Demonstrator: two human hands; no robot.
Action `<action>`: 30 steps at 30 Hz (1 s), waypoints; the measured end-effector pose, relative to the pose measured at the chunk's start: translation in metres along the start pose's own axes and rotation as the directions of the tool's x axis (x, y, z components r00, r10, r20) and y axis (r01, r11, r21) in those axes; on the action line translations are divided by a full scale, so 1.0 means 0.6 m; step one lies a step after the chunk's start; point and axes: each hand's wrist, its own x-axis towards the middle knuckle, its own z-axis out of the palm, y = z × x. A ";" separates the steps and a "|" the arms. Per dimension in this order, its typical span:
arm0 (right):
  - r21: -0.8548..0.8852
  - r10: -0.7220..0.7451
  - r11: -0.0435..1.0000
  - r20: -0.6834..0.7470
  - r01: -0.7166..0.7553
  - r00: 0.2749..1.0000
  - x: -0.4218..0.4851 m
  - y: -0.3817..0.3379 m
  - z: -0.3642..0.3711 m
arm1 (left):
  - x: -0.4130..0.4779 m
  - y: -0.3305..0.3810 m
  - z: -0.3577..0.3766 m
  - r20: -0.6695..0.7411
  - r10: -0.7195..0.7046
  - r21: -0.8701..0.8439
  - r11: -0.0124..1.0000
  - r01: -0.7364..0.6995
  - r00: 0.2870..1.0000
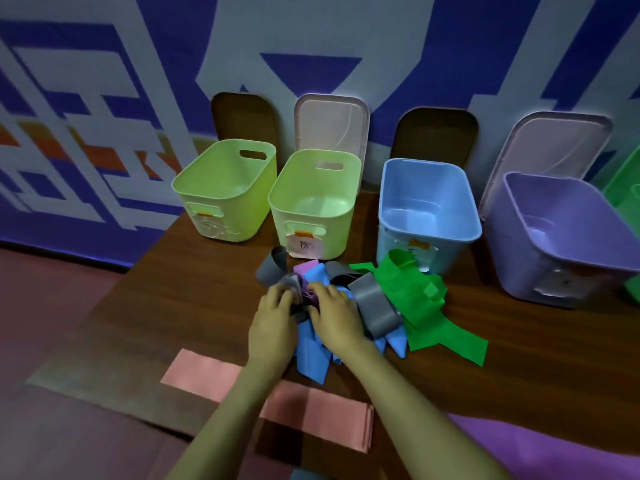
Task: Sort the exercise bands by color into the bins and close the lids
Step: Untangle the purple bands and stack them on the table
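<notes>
Two hands [304, 310] pressed onto tangled bands [363, 299], fingers curled, grip unclear, four open bins [429, 202] behind

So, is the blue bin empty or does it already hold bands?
Empty. The blue bin shows only its bare floor inside, and the blue bands lie in the pile on the table.

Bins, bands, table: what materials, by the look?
Bins: likely molded plastic, smooth with a slight sheen; thin walls, rolled rims, cut-out handles. Bands: thin, matte, flexible sheet, probably latex or rubber; they curl, fold and drape in the pile. Table: dark wood-grain surface; whether solid wood or laminate cannot be told.
</notes>
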 end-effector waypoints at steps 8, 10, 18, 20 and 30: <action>0.312 0.242 0.925 -0.037 -0.219 0.970 0.015 0.012 -0.014 | -0.009 0.002 0.012 -0.001 -0.077 -0.019 0.997 0.077 0.997; 0.455 0.286 0.863 -0.082 -0.220 0.955 0.007 0.014 -0.028 | -0.011 0.003 0.009 0.036 -0.089 -0.018 0.996 0.089 0.995; 0.514 0.228 0.858 -0.391 0.006 0.892 -0.058 0.006 -0.122 | 0.012 0.021 -0.033 0.243 -0.098 -0.098 0.987 0.125 0.965; 0.489 0.226 0.871 -0.471 0.039 0.852 -0.080 0.010 -0.145 | 0.012 0.038 -0.052 0.223 -0.080 -0.104 0.989 0.105 0.972; 0.503 0.186 0.809 -0.711 0.304 0.678 -0.179 0.001 -0.261 | -0.019 0.237 -0.162 -0.179 0.358 -0.506 0.765 -0.398 0.916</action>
